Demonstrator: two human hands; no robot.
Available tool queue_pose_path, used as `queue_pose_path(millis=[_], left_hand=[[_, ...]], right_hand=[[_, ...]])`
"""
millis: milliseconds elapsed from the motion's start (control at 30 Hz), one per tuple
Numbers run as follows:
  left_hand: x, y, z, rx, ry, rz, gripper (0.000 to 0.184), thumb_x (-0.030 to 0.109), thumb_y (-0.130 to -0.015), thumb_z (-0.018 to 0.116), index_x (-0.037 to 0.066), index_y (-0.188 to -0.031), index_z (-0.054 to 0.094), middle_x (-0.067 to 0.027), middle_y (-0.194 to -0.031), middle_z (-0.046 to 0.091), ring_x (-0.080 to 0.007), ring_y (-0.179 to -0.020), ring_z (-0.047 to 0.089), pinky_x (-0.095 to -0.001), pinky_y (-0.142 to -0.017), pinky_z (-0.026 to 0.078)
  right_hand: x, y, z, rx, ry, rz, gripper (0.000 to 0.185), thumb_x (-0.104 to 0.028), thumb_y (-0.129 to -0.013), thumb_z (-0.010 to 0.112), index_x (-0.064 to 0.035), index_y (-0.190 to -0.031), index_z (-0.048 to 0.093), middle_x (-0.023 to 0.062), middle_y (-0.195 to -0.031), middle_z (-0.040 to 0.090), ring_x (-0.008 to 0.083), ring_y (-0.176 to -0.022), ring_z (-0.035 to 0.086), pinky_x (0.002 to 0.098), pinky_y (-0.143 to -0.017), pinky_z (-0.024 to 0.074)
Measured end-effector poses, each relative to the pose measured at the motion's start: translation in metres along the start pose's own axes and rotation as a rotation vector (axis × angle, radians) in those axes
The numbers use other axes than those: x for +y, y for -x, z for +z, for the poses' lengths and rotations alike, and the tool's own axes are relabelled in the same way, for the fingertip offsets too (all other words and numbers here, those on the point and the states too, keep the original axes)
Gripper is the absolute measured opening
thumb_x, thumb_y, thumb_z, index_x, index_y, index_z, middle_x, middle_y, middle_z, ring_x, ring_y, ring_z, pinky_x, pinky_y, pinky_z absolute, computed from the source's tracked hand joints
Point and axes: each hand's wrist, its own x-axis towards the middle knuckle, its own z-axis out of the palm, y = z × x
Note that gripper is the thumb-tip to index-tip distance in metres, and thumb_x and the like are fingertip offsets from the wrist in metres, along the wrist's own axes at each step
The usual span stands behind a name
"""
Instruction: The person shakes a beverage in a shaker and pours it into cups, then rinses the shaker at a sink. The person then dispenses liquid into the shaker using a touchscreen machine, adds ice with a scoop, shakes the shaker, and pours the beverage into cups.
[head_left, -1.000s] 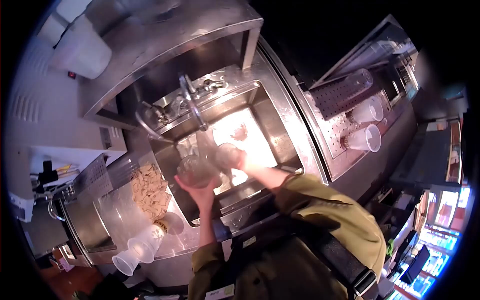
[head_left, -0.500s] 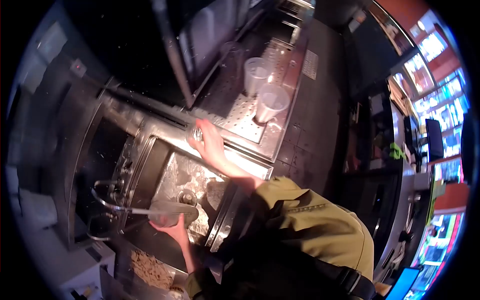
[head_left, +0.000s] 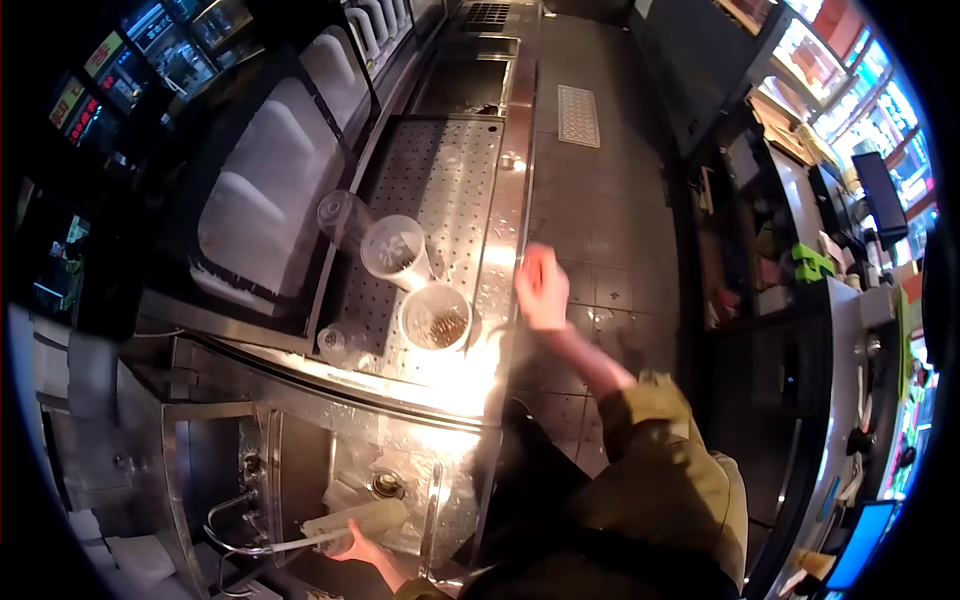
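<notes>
Over the sink, my left hand is closed around a long clear cup lying tilted. The curved faucet reaches to this cup, close to my fingers. My right hand is beyond the counter's edge, above the floor, its fingers curled together and nothing visible in them. Two clear cups, one behind the other, stand on the perforated tray. A small clear vessel rests near the tray's sink-side corner, and another clear container is at its left edge.
Left of the tray is a machine with a clear front and white rounded forms. A metal rim divides the tray from the sink. Right of the counter is a tiled floor with a drain cover, then shelves.
The view has swung toward the tray. My right hand has moved from the sink's edge out past the counter, no longer holding the small clear vessel. My left hand still grips the cup.
</notes>
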Motion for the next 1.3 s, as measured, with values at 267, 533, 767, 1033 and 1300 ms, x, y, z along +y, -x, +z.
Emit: queue_pose_path(millis=[267, 533, 767, 1033, 1300], left_hand=[[-0.029, 0.004, -0.002, 0.065, -0.394, 0.348, 0.103, 0.002, -0.062, 0.077, 0.003, -0.139, 0.009, -0.0205, -0.138, 0.022, -0.0316, -0.123, 0.033, -0.0439, -0.106, 0.029], [-0.021, 0.007, -0.001, 0.008, -0.408, 0.412, 0.107, 0.009, -0.054, 0.083, 0.001, -0.137, 0.014, -0.0171, -0.133, 0.025, -0.0293, -0.122, 0.031, -0.0421, -0.105, 0.028], [-0.023, 0.009, -0.045, 0.325, -0.168, 0.134, 0.114, 0.014, -0.056, 0.083, 0.004, -0.139, 0.006, -0.021, -0.138, 0.021, -0.0306, -0.125, 0.031, -0.0414, -0.104, 0.028], [-0.02, 0.005, -0.104, 0.06, -0.29, 0.107, 0.111, 0.028, -0.055, 0.082, 0.002, -0.138, 0.014, -0.024, -0.125, 0.044, -0.0348, -0.114, 0.048, -0.04, -0.095, 0.04], [-0.04, -0.037, -0.051, -0.386, 0.027, 0.106, 0.115, 0.013, -0.05, 0.083, 0.003, -0.139, 0.011, -0.0173, -0.136, 0.029, -0.0299, -0.123, 0.035, -0.0404, -0.102, 0.033]], right_hand=[[0.105, -0.227, 0.167, -0.227, 0.66, -0.352, 0.058, -0.031, -0.076, 0.064, -0.0179, -0.129, 0.043, 0.0131, -0.122, 0.047, 0.0342, -0.105, 0.051, 0.0432, -0.089, 0.0419], [-0.042, -0.101, -0.007, 0.024, -0.11, -0.024, 0.042, -0.016, -0.086, 0.056, -0.0001, -0.124, 0.047, 0.0147, -0.118, 0.055, 0.0216, -0.104, 0.057, 0.0321, -0.091, 0.0438], [-0.18, 0.227, 0.081, -1.285, -0.311, -0.262, 0.034, -0.025, -0.083, 0.056, -0.0027, -0.109, 0.054, 0.0112, -0.098, 0.06, 0.0218, -0.089, 0.059, 0.0346, -0.08, 0.0451], [-0.105, 0.412, 0.218, -1.649, -0.121, -0.6, 0.032, -0.022, -0.075, 0.062, -0.0078, -0.104, 0.06, 0.0143, -0.086, 0.063, 0.0288, -0.083, 0.06, 0.0382, -0.07, 0.0494], [-0.253, 0.319, 0.322, -0.8, 0.073, -0.681, 0.042, -0.03, -0.075, 0.066, 0.0028, -0.096, 0.052, 0.0213, -0.096, 0.058, 0.0364, -0.093, 0.055, 0.0441, -0.078, 0.0456]])
